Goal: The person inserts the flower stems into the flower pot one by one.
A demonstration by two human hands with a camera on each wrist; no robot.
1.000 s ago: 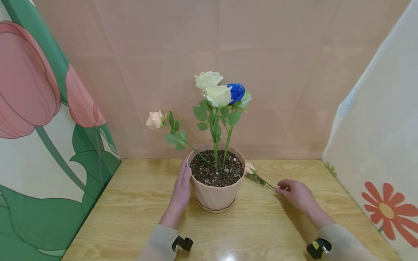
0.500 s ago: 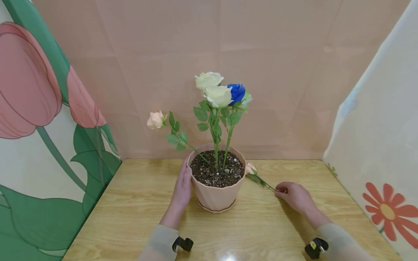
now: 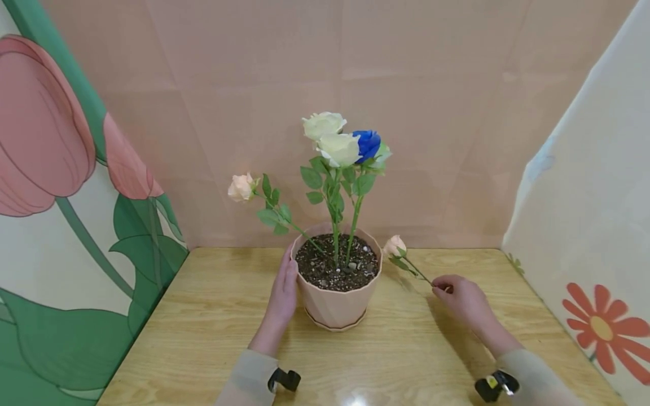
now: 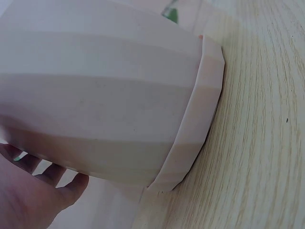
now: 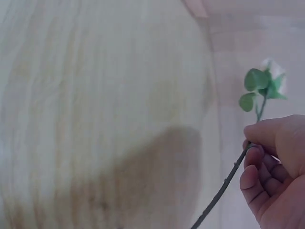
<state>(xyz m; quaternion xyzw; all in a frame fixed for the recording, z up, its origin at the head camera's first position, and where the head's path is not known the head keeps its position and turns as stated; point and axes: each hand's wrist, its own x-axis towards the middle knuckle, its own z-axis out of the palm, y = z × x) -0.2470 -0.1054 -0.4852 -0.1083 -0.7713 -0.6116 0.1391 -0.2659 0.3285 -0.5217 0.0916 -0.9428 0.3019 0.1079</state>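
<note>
A pale pink flowerpot [image 3: 335, 307] filled with dark soil [image 3: 325, 270] stands on its saucer on the wooden table. My left hand [image 3: 283, 287] rests against the pot's left side; in the left wrist view its fingers [image 4: 71, 188] touch the pot wall. To the right of the pot, my right hand [image 3: 464, 301] pinches the stem of a pale pink rose [image 3: 395, 246] between thumb and fingers. The bloom points toward the pot, lifted slightly off the table. In the right wrist view the dark stem [image 5: 221, 191] runs down past the fingers, with green leaves [image 5: 256, 80] below the bloom.
In the soil stand white roses [image 3: 339, 149], a blue rose [image 3: 368, 145] and another pink rose [image 3: 241, 187] leaning far left. A pink cloth backdrop [image 3: 431, 141] rises behind the table [image 3: 213, 316]. Printed flower panels flank both sides.
The right hand has taken hold of the pink rose's stem and raised it a little, its bloom now higher off the table. The left hand and pot have not moved.
</note>
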